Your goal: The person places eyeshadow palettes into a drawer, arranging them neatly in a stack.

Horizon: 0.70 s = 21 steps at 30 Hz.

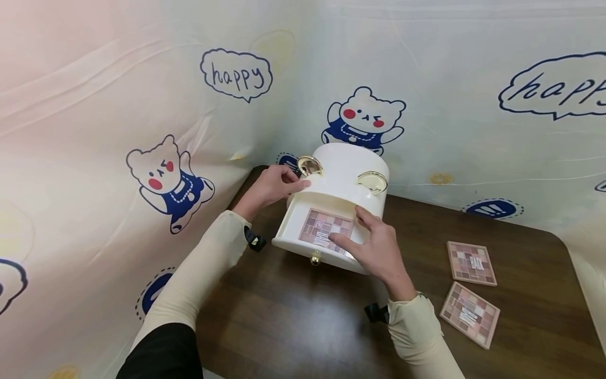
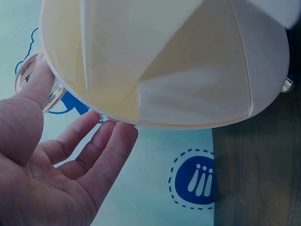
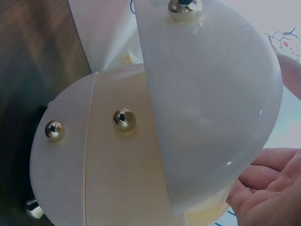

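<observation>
A white storage box (image 1: 341,166) with gold ring-shaped ears stands on the table, its top drawer (image 1: 291,243) pulled out. Inside that drawer lies a pink makeup palette (image 1: 313,225), face up. My left hand (image 1: 272,187) rests at the box's left side by one gold ear; in the left wrist view its fingertips touch the rim of the box (image 2: 188,101). Over the drawer's right side is my right hand (image 1: 379,247), thumb stretched over the palette and index finger near the drawer's back right. The right wrist view shows the drawer front (image 3: 211,103), with those fingertips hidden.
Two more pink palettes, an upper one (image 1: 472,263) and a lower one (image 1: 471,315), lie on the brown table (image 1: 303,326) to the right. Lower drawers with gold knobs (image 3: 124,120) sit beneath the pulled-out one. A printed cloth (image 1: 440,142) hangs behind and at the left.
</observation>
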### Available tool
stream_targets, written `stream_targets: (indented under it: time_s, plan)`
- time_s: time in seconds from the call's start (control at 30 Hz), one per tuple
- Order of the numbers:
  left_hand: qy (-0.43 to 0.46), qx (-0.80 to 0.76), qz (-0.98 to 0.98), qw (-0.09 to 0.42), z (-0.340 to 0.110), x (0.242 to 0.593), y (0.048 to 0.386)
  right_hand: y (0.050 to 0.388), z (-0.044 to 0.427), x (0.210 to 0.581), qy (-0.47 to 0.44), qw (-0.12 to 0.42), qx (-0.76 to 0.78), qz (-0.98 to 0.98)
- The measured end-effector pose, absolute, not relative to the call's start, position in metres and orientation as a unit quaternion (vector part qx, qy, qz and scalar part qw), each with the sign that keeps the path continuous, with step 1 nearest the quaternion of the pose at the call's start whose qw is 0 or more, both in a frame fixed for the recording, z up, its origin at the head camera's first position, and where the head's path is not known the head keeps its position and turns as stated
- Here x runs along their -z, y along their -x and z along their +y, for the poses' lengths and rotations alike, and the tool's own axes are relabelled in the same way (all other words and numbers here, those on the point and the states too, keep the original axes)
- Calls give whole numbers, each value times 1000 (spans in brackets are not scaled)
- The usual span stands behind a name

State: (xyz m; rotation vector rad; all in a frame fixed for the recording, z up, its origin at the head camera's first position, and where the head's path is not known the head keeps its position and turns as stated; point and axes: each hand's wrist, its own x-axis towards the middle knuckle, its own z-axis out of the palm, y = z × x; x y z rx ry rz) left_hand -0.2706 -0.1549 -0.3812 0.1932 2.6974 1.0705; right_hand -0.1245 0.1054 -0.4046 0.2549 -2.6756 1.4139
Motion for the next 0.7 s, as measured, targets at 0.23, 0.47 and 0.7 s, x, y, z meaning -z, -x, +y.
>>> stream_targets:
  time_s: [0.23, 0.47, 0.7]
  plan:
    - [-53, -370, 919, 123, -155, 380, 271, 118, 110, 400, -85, 92, -506, -854]
    - [-55, -370, 919, 121, -155, 382, 272, 106, 130, 399, -109, 105, -536, -830]
    - [-59, -371, 919, 119, -155, 383, 272, 93, 159, 403, -101, 94, -523, -841]
